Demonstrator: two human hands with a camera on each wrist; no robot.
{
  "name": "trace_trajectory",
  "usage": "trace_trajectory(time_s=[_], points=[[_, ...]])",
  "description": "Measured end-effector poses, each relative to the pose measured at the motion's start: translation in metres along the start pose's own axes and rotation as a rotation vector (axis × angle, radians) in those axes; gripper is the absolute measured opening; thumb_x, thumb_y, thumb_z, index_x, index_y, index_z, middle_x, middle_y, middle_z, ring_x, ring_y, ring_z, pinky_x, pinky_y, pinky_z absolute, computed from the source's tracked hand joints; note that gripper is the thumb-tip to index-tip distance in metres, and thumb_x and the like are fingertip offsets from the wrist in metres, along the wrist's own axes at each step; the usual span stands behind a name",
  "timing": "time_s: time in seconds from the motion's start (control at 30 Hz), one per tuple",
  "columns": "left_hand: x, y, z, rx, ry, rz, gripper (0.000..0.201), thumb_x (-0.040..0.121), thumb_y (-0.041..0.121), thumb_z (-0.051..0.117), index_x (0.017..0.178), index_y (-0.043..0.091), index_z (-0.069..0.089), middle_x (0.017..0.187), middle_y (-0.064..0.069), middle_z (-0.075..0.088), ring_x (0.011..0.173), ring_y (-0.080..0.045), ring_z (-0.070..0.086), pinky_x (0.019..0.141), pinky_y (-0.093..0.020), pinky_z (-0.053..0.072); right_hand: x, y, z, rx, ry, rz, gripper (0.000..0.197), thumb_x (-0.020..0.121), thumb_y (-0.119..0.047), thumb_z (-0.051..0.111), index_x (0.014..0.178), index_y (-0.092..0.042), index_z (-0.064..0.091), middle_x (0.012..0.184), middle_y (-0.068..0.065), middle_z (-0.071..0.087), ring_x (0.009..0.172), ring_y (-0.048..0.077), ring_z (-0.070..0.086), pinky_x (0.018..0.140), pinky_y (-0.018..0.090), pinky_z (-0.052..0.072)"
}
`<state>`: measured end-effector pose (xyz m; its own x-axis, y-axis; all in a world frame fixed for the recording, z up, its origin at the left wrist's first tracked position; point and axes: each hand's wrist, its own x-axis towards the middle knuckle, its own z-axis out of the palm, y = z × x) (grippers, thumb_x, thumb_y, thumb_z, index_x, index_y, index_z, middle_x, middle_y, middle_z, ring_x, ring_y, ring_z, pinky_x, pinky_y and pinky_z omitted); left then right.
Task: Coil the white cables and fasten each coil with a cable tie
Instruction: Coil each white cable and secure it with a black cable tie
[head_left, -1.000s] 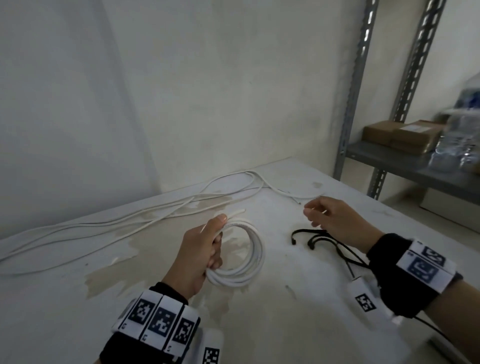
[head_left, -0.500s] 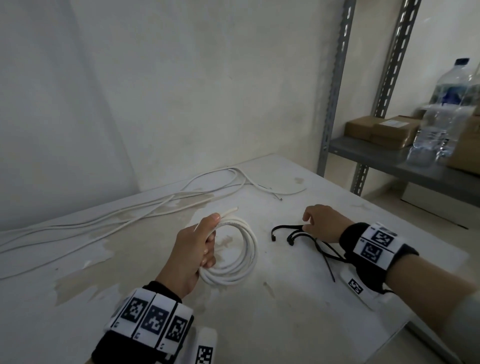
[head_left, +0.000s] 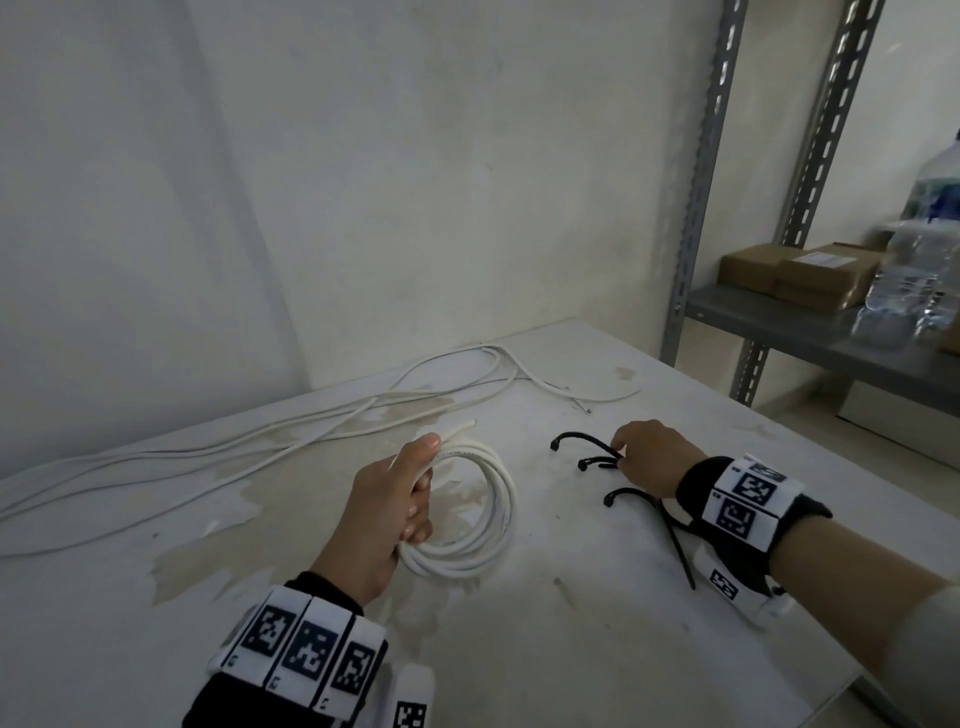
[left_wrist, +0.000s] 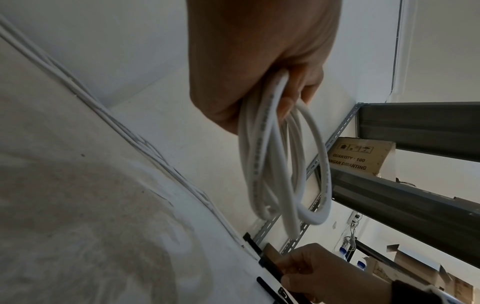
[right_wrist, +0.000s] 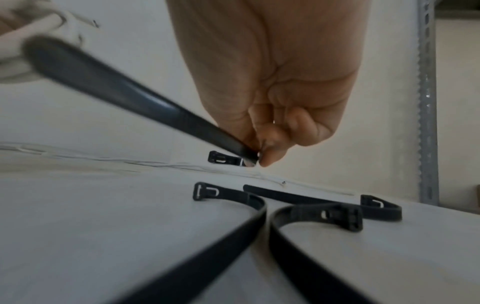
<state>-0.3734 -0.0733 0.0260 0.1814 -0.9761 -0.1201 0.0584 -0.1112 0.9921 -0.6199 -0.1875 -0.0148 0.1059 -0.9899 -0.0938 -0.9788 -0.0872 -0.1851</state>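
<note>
White cable wound into one coil (head_left: 470, 512) of several loops sits in the grip of the left hand (head_left: 387, 512), fingers curled round one side of the bundle and thumb laid along the top, with one loose end (head_left: 460, 428) poking out past the thumb above the pale, stained counter (head_left: 597, 597). The right hand (head_left: 647, 457) has its fingertips pinched on one black cable tie (head_left: 582, 439), lifted off the surface. Two more ties (head_left: 597, 461) show beside that hand from the head camera, with their tails running under the wrist. The right wrist camera counts differently: besides the pinched tie (right_wrist: 145, 107), three other ties (right_wrist: 233, 207) lie flat on the counter with their buckle heads showing, four in all. Several long uncoiled white cables (head_left: 311, 428) trail along the far edge of the counter by the wall, well apart from the coil; their exact number cannot be told. Only the left wrist camera shows the coil (left_wrist: 272, 164) hanging down from the closed fingers clear of the counter, plus a printed cardboard carton (left_wrist: 361, 156) on the metal shelving. Only the head camera shows two brown boxes (head_left: 800, 273) and a blurred clear water bottle (head_left: 924, 249) on the grey shelf (head_left: 769, 317) to the right
</note>
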Motion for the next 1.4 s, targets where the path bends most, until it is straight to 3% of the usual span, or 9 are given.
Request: trace_trajectory(time_s=[0.3,0.47,0.57,0.73,0.87,0.93,1.1,1.23,1.4], points=[[-0.003,0.002,-0.025,-0.019,0.034,0.011,0.040,0.089,0.031,0.052,0.058,0.012,0.037,0.037,0.005,0.026,0.030,-0.008,0.021,0.036,-0.020,0.024,-0.005,-0.020,-0.009,0.131,0.168,0.040,0.021,0.092,-0.015,0.046,0.099,-0.003,0.061,0.106,0.012,0.062,0.094,0.027,0.058,0.080,0.031,0.047],[-0.002,0.004,-0.042,-0.062,0.096,0.046,0.040,0.090,0.031,0.051,0.058,0.013,0.037,0.039,0.005,0.025,0.032,-0.008,0.020,0.037,-0.019,0.023,-0.036,-0.075,-0.023,0.535,0.330,-0.243,0.009,0.088,-0.016,0.058,0.080,-0.014,0.061,0.077,0.003,0.061,0.064,0.008,0.050,0.059,0.014,0.036],[-0.002,0.003,-0.055,-0.077,0.160,0.057,0.040,0.090,0.031,0.052,0.057,0.014,0.037,0.041,0.005,0.025,0.034,-0.009,0.020,0.036,-0.020,0.024,-0.060,-0.117,-0.025,0.690,0.265,-0.395,0.012,0.086,-0.014,0.062,0.076,-0.022,0.060,0.064,-0.006,0.059,0.053,-0.002,0.051,0.055,0.007,0.038],[-0.005,0.002,-0.085,-0.117,0.317,0.095,0.039,0.090,0.030,0.054,0.058,0.013,0.040,0.040,0.005,0.027,0.034,-0.009,0.023,0.037,-0.021,0.026,-0.088,-0.165,-0.016,0.848,0.050,-0.534,0.023,0.086,-0.013,0.062,0.069,-0.029,0.059,0.059,-0.006,0.059,0.043,-0.003,0.049,0.050,0.009,0.036],[-0.009,0.002,-0.108,-0.143,0.423,0.152,0.038,0.091,0.027,0.054,0.059,0.012,0.038,0.037,0.007,0.028,0.032,-0.008,0.024,0.040,-0.023,0.026,-0.094,-0.190,-0.002,0.832,-0.173,-0.506,0.003,0.085,-0.013,0.063,0.085,-0.016,0.065,0.051,-0.008,0.058,0.037,0.000,0.047,0.046,0.013,0.039],[-0.013,0.002,-0.114,-0.141,0.442,0.166,0.038,0.091,0.026,0.053,0.059,0.011,0.040,0.036,0.008,0.029,0.031,-0.007,0.025,0.043,-0.023,0.025,-0.095,-0.203,0.004,0.882,-0.238,-0.449,0.011,0.083,-0.010,0.064,0.092,-0.014,0.058,0.044,-0.007,0.057,0.036,0.001,0.047,0.045,0.014,0.039],[-0.023,-0.001,-0.115,-0.064,0.408,0.230,0.043,0.091,0.024,0.053,0.052,0.013,0.037,0.038,0.006,0.031,0.033,-0.009,0.028,0.046,-0.025,0.026,-0.095,-0.239,0.003,1.142,-0.176,-0.366,0.022,0.082,-0.001,0.060,0.080,-0.013,0.042,0.053,0.006,0.056,0.034,0.004,0.044,0.039,0.017,0.034],[-0.028,0.000,-0.117,-0.059,0.375,0.211,0.041,0.092,0.025,0.051,0.056,0.009,0.040,0.037,0.006,0.029,0.032,-0.009,0.026,0.045,-0.024,0.026,-0.098,-0.252,-0.001,1.290,-0.101,-0.419,0.029,0.083,0.001,0.060,0.074,-0.012,0.036,0.058,0.012,0.056,0.034,0.003,0.046,0.038,0.017,0.036],[-0.030,0.000,-0.126,-0.088,0.337,0.202,0.030,0.092,0.023,0.051,0.064,0.013,0.054,0.039,0.004,0.030,0.033,-0.010,0.026,0.041,-0.022,0.027,-0.103,-0.255,0.007,1.330,-0.130,-0.513,0.030,0.084,0.001,0.062,0.073,-0.012,0.036,0.046,-0.002,0.056,0.043,0.008,0.051,0.042,0.019,0.038]])
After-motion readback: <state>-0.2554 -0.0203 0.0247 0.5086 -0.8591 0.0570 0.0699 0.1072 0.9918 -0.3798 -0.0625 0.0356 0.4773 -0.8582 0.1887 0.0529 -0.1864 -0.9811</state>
